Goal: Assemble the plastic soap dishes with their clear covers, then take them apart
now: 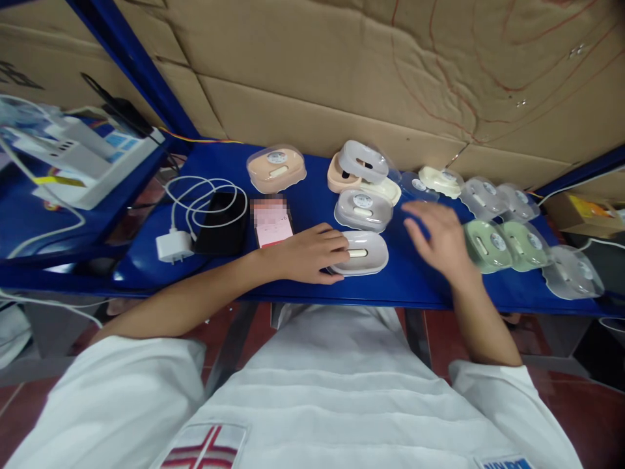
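Note:
My left hand (317, 254) grips the left end of a grey oval plastic case (374, 254), thumb on the near side and fingers over the top. A cream bar-shaped piece (358, 253) shows at the middle of this case. To its right, my right hand (437, 238) is open over the table, fingers apart and nothing in them. Just behind the held case sits another grey case (364, 212) under a clear cover with a round label. Farther back, a grey oval shell (364, 161) rests on a peach case (336, 174) and a cream one (388, 192).
A covered peach case (277, 169) stands at the back left. Left of my hand lie a phone (273, 225), a black box (222, 228) and a white charger (174, 246) with coiled cable. Several covered cases, including green ones (488, 246), line the right. Cardboard (303, 78) walls the back.

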